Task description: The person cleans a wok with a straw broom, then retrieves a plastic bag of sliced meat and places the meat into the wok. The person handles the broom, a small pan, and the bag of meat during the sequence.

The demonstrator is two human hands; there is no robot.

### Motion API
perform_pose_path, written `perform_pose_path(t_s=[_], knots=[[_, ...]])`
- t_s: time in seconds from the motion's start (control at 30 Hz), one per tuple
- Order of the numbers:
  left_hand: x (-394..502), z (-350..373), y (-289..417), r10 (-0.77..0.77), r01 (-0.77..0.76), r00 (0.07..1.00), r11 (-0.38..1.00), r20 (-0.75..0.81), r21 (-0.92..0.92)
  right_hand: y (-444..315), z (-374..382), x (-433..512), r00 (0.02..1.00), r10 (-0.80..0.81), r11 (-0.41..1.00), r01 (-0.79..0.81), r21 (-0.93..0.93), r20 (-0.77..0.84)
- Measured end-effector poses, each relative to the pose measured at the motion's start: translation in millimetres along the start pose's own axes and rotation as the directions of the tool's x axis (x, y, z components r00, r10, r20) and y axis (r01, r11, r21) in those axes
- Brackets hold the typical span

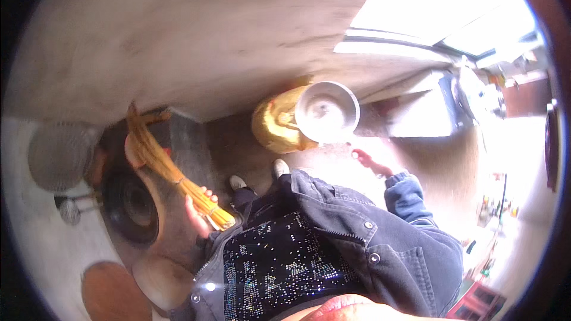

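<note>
A tied bundle of straw-like stalks, perhaps a hand broom, lies in the grip of my left hand. My fingers wrap its bound lower end, and the looser tips point up towards the wall. My right hand hangs in front of me in strong light, with nothing seen in it and its fingertips apart. Just beyond that hand is a round, light metal pot or basin. It overlaps a shiny yellow container, and I cannot tell whether it rests on it.
To my left a dark wok sits on a stove-like counter. A round grey mesh-like disc and a skimmer or ladle are by the wall. Round boards stand near my left. A bright window is at upper right.
</note>
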State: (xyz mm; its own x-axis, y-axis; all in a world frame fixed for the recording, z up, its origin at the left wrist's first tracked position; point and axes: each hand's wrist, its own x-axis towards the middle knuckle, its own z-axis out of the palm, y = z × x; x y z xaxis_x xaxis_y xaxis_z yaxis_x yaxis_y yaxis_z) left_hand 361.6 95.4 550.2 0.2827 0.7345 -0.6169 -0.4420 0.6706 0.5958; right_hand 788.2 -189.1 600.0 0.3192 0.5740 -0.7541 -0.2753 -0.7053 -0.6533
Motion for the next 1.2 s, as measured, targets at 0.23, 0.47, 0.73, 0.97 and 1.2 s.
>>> perform_pose_path(t_s=[0.23,0.47,0.73,0.97,1.2], knots=[[-3,14,7,0.127,-0.131,0.989,0.991,0.079,0.039,14,-139,-61,0.827,-0.184,0.955,0.278,0.103,-0.531],[-14,23,13,0.079,-0.082,0.996,0.995,0.046,0.056,-89,-261,23,0.52,-0.326,0.878,0.477,-0.048,-0.789],[-4,9,2,0.188,-0.183,0.973,0.982,-0.132,0.046,-79,-309,135,0.354,-0.421,0.879,0.388,-0.278,-0.835],[23,-28,-31,0.447,-0.506,0.814,0.859,-0.371,-0.076,69,-222,145,0.552,-0.257,0.943,0.323,-0.08,-0.794],[96,-111,-57,0.415,-0.6,0.693,0.785,-0.59,-0.153,151,-63,142,0.908,0.003,1.0,0.004,0.018,-0.419]])
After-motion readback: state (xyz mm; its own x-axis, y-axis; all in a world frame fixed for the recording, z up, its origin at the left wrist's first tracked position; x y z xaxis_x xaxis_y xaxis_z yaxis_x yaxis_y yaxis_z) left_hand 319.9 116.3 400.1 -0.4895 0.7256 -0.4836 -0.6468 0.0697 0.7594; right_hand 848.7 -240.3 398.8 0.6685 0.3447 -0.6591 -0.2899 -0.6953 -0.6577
